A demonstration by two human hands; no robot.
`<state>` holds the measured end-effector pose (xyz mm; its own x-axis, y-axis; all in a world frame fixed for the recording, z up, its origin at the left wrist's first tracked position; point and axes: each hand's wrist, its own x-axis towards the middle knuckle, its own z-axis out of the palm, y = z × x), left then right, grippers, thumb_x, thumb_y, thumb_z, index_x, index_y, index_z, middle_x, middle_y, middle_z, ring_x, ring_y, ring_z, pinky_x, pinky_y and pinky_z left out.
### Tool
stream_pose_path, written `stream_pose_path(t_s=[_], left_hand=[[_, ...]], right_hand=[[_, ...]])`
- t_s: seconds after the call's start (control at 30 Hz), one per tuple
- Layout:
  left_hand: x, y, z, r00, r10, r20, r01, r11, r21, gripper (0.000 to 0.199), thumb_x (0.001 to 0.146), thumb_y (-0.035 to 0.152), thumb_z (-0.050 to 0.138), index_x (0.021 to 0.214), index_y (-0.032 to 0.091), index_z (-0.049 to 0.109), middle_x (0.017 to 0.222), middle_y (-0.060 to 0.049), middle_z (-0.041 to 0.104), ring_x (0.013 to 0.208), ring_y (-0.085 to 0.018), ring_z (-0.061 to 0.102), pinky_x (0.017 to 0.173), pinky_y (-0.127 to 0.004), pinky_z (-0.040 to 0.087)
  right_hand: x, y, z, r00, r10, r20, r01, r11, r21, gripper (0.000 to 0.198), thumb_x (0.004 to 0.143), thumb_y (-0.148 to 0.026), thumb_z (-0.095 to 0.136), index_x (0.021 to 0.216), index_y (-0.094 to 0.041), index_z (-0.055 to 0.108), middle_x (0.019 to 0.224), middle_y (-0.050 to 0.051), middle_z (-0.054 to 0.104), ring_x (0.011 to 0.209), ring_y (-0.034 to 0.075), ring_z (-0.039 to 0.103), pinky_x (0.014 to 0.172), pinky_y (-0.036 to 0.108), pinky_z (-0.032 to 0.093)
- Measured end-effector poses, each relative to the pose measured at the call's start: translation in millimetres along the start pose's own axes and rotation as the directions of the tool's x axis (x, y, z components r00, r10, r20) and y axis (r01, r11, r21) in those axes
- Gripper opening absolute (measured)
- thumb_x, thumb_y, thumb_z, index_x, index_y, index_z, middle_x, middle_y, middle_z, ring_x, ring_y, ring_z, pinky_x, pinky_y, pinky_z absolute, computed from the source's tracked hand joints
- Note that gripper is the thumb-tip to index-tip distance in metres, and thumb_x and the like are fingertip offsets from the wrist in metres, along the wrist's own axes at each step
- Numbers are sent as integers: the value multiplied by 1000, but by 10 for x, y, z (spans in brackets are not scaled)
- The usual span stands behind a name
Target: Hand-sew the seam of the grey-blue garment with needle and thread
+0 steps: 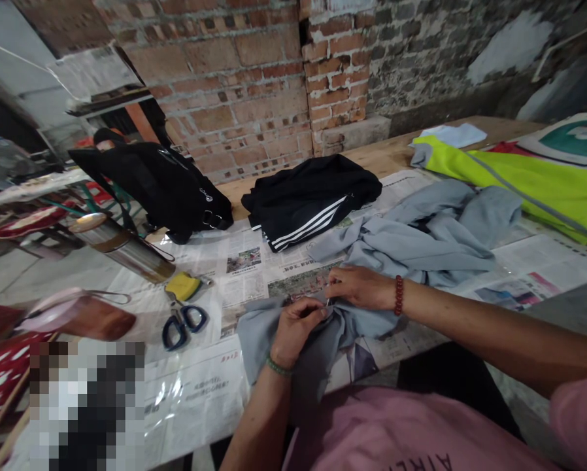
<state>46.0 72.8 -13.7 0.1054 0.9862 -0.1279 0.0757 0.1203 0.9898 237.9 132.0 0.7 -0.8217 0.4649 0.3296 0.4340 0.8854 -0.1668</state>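
Pinched between thumb and finger, a fold of grey cloth (372, 322) is in my left hand (293, 327), low over the table's near edge. Just to its right, my right hand (361, 286) is closed in a pinch, and a thin bright sliver like a needle (328, 302) shows at its fingertips. The fingers of both hands nearly meet. More of the grey cloth lies bunched behind my right hand. Scissors (178, 319) with dark blue handles lie left of my left hand, their blades partly hidden by a small yellow item (182, 286).
Newspaper (195, 399) under clear plastic covers the table. A folded black garment with white stripes (318, 199), a black bag (176, 190) and a steel flask (131, 252) stand further back. At right lie a fluorescent yellow garment (523, 186) and an iron (575, 140).
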Motion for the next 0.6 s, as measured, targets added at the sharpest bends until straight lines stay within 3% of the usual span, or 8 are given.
stream_pose_path(t_s=[0.13, 0.23, 0.33, 0.4, 0.5, 0.6], left_hand=[[0, -1, 4, 1000, -4, 1, 4, 1000, -6, 8, 61, 24, 70, 64, 18, 67, 62, 2, 61, 59, -11, 50, 58, -23, 41], [5, -14, 2, 1000, 3, 9, -3, 1000, -4, 7, 61, 24, 70, 64, 18, 67, 63, 2, 61, 60, -12, 51, 59, -24, 41], [12, -29, -2, 1000, 27, 16, -27, 1000, 7, 6, 62, 23, 69, 65, 18, 68, 63, 2, 61, 61, -12, 51, 60, -24, 41], [16, -37, -5, 999, 46, 21, -46, 998, 30, 6, 63, 23, 69, 65, 18, 68, 64, 2, 61, 61, -12, 51, 60, -24, 41], [21, -47, -9, 997, 72, 41, -74, 995, 61, 6, 66, 24, 67, 66, 18, 68, 64, 1, 61, 62, -13, 51, 61, -24, 42], [26, -58, -14, 994, 102, 36, -104, 992, 69, 6, 67, 25, 67, 68, 19, 68, 65, 1, 62, 64, -13, 52, 63, -24, 42]], right_hand=[[-5, 1, 30, 999, -22, -29, 24, 997, 67, 26, 82, -10, 47, 93, -23, 66, 93, 6, 58, 75, 14, 53, 66, 25, 44], [-3, 3, 38, 999, -19, -44, 28, 975, 218, 27, 84, -9, 43, 93, -20, 66, 90, 6, 57, 76, 14, 54, 66, 25, 45], [17, 2, 19, 997, 66, -30, -48, 914, 403, 28, 83, -7, 40, 91, -18, 65, 85, 5, 58, 77, 13, 56, 69, 25, 46], [39, -3, -2, 979, 198, 43, -190, 824, 533, 27, 81, -6, 41, 92, -17, 64, 77, 2, 58, 66, 10, 56, 64, 24, 46], [82, -26, -17, 906, 367, 212, -402, 583, 706, 28, 80, -7, 41, 101, -16, 58, 64, -4, 53, 47, 7, 49, 51, 20, 42], [132, -75, 6, 882, 381, 278, -435, 430, 791, 30, 79, -6, 41, 105, -15, 52, 64, -6, 51, 42, 5, 46, 45, 19, 39]])
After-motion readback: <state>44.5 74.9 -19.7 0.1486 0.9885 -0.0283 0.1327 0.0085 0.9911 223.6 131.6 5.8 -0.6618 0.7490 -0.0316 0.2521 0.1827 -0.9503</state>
